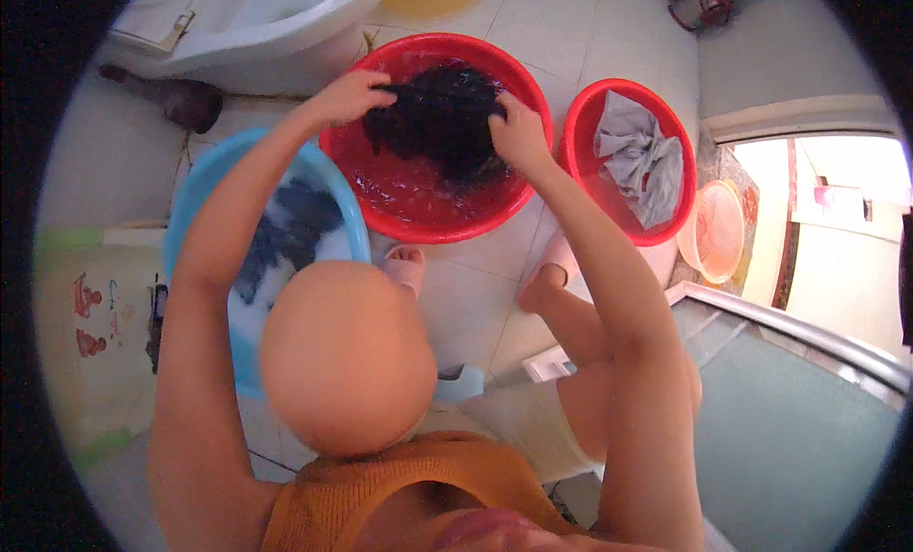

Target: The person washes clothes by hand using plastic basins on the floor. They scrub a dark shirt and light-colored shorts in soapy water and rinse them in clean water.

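So the biggest thing here is the white tiled floor (466, 295), and on it sits a wide, round light-blue plastic tub (354, 200) with dark blue-grey wet fabric (290, 233) lying in cloudy water. Just beyond it is a big round bright-red plastic tub (418, 231) with water in it, and off to the right there's a smaller red plastic tub (609, 195) with a crumpled pale-grey cloth (642, 153) inside. The main thing is the bunched-up, soaked black cloth (433, 119), which is in the big red tub, right between the two hands. It lies to the right of the left hand (354, 96) and to the left of the right hand (521, 134), and neither one's nearer, since both touch it. Looks like each hand is pinching an edge, thumb against fingers, though the left fingertips are kinda lost in the dark folds. The top edge runs crossways, hand to hand, and the loose bulk sags toward the person. It's too bunched for me to call a real long axis or a pointing end.
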Demonstrator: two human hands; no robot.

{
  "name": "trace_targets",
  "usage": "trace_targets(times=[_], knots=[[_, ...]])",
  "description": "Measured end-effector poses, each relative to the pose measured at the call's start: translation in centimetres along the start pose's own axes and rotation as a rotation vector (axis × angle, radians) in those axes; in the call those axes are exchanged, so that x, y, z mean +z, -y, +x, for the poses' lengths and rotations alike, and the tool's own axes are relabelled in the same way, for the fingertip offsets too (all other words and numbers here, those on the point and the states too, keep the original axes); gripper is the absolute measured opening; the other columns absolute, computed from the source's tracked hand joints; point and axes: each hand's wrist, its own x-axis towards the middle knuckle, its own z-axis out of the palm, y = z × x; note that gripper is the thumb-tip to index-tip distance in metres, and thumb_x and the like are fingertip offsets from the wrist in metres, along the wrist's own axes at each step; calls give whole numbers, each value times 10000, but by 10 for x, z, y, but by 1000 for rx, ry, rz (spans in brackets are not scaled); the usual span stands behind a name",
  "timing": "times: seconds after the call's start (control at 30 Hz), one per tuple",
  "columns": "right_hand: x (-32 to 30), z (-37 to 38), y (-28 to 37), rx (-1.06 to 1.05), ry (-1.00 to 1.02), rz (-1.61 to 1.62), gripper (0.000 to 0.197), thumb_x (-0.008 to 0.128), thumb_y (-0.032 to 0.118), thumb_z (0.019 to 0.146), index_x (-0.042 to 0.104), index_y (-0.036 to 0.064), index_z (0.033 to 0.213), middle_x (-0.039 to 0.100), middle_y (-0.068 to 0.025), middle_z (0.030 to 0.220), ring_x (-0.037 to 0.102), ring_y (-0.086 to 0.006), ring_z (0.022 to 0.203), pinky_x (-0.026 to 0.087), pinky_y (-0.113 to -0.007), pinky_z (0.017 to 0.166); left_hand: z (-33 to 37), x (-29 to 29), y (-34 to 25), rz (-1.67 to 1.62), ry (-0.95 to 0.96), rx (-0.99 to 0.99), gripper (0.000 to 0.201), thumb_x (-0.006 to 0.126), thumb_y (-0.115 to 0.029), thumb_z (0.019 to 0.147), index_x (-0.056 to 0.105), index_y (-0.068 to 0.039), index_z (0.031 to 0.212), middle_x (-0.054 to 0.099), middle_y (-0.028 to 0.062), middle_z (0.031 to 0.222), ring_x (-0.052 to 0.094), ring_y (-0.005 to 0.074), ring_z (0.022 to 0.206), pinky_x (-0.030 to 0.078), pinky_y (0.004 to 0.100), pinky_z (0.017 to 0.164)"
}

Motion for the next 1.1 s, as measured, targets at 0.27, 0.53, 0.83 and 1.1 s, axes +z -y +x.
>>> trace_targets(times=[0.27, 0.53, 0.83, 1.1], knots=[[-100, -1, 80, -51, -297, 467, 228, 467, 91, 719, 575, -16, 888, 564, -80, 751, 514, -174, 697, 423, -295, 649, -77, -28, -155, -222, -504, 397, 327, 539, -254, 821, 568, -42, 1068, 595, 28, 889, 542, 119, 783, 435, 279, 691], [-176, -52, 125, -261, -253, 862, 233, 460, 39, 619, 575, 14, 820, 502, -42, 653, 485, -150, 609, 393, -255, 532, -120, -6, -211, -230, -699, 579, 282, 524, -231, 795, 599, -17, 963, 599, 99, 896, 537, 199, 882, 407, 298, 814], [-118, -8, 26, -66, 297, 83, 260, 555, 199, 710, 635, 37, 896, 607, -45, 782, 526, -141, 734, 417, -293, 673, -34, 17, -81, -690, -267, 99, 252, 515, -233, 826, 587, -41, 971, 577, 36, 928, 516, 134, 903, 390, 281, 841], [-5, 111, -6, -113, 216, -88, 346, 564, 159, 646, 617, -4, 946, 631, -84, 793, 565, -172, 720, 448, -297, 657, 18, 54, 37, -139, -591, -181, 298, 505, -221, 784, 569, 20, 947, 582, 197, 918, 549, 311, 891, 417, 363, 787]])
